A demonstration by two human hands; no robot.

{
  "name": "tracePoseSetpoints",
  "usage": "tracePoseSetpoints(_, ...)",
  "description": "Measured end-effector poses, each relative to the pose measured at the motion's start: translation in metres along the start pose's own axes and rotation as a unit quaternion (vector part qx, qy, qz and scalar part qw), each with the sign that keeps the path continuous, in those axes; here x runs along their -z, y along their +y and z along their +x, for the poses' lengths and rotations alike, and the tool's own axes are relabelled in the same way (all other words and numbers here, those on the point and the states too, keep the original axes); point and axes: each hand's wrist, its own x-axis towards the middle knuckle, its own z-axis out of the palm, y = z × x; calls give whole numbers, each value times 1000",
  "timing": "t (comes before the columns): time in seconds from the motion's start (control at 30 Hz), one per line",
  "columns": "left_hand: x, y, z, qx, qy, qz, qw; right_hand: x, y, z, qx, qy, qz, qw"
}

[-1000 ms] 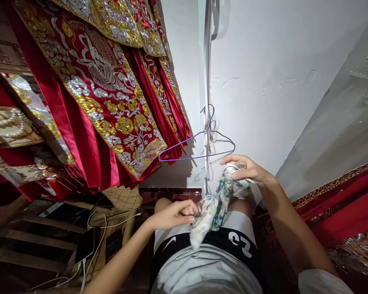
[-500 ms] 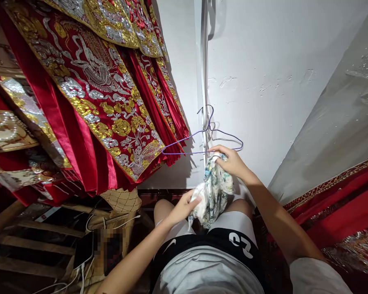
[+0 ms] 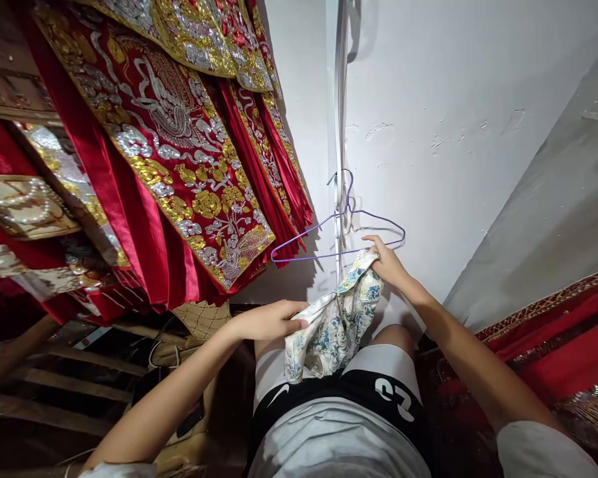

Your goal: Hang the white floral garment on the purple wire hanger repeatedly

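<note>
A thin white garment with a blue and green floral print (image 3: 329, 332) is stretched between my hands above my lap. Its exact kind cannot be made out among the folds. My left hand (image 3: 279, 318) grips its left edge between thumb and fingers. At the upper right corner my right hand (image 3: 389, 262) pinches the cloth, the index finger reaching up close to the lower bar of a purple wire hanger (image 3: 373, 216). Whether that finger touches the bar cannot be told. The hanger is bare, upright, in front of a white cable strip (image 3: 339, 119) on the wall.
Red costumes with gold and silver sequins (image 3: 204, 192) hang at the left. Below them stands a slatted wooden chair (image 3: 74, 375). A white wall (image 3: 428, 86) rises ahead. Red fabric with beaded trim (image 3: 568, 332) lies at the lower right.
The bunched garment is now spread wider. My left hand has moved left and slightly up with its edge, my right hand slightly right. The view has shifted a little.
</note>
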Motion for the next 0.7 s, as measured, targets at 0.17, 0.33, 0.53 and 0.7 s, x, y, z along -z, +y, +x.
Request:
tracePoseSetpoints(0.17,5,-34,-7,-88,134,151,975,-1,-7,1,20,-58,0,998)
tracePoseSetpoints(0.33,22,-52,0,74,231,170,955,20,-4,-20,13,-43,-6,999)
tracePoseSetpoints(0.53,42,-33,11,8,350,107,931,50,-10,-40,-12,-25,-14,1000)
tracePoseSetpoints(0.7,57,-6,30,-68,317,196,925,49,-24,-46,-12,-40,8,999)
